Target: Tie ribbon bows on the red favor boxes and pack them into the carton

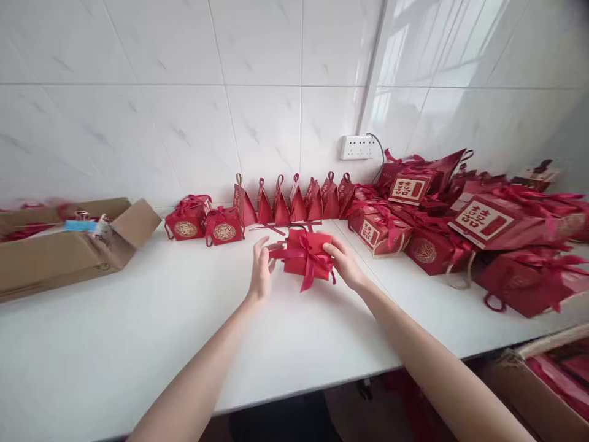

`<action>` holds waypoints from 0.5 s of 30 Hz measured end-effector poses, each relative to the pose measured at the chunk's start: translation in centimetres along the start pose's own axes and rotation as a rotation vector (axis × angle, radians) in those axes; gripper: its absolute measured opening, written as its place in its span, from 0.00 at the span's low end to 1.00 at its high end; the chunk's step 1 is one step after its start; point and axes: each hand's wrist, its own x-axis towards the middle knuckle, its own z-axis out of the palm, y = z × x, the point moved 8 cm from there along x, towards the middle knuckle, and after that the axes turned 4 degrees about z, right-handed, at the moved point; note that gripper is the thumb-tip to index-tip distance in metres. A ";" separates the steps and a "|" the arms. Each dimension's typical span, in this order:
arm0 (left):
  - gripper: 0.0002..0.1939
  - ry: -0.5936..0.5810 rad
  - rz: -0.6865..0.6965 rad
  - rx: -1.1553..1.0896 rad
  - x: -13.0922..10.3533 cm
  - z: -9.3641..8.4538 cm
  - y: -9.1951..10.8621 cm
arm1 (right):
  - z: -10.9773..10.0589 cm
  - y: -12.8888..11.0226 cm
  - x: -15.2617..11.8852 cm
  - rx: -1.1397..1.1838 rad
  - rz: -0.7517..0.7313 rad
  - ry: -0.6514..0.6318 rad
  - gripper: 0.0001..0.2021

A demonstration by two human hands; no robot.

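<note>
A small red box (297, 263) with a ribbon bow (310, 259) on it is at the middle of the white table, between my two hands. My right hand (346, 264) grips the box at its right side, thumb on the top edge. At the box's left, my left hand (263, 265) has its fingers apart, close to a loose ribbon end; whether it touches the ribbon is unclear. Behind the box, a row of red triangular boxes (280, 205) with loops stands against the tiled wall.
Two red boxes (186, 224) with gold emblems stand at the back left. A cardboard box (59, 258) lies further left. Many red gift boxes (427, 245) are piled at the right, below a wall socket (358, 147). The white table (151, 344) ends at its front edge.
</note>
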 end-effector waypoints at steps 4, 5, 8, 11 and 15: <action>0.32 -0.049 0.240 0.091 0.2 -0.4 3.5 | 0.9 -1.6 -0.9 -0.168 -0.041 -0.101 0.23; 0.32 -0.133 0.298 0.122 -0.1 0.3 4.2 | 1.3 -1.9 -1.1 -0.203 -0.063 -0.131 0.23; 0.29 -0.339 0.386 0.255 -1.4 2.5 4.8 | 2.1 -1.8 -1.3 -0.250 -0.062 -0.182 0.25; 0.21 -0.275 0.356 0.364 -1.6 2.6 4.4 | 1.4 -1.4 -1.1 -0.227 -0.019 -0.098 0.26; 0.16 -0.150 0.284 0.356 -0.9 1.5 3.8 | 0.8 -2.3 -1.3 -0.207 -0.090 -0.066 0.18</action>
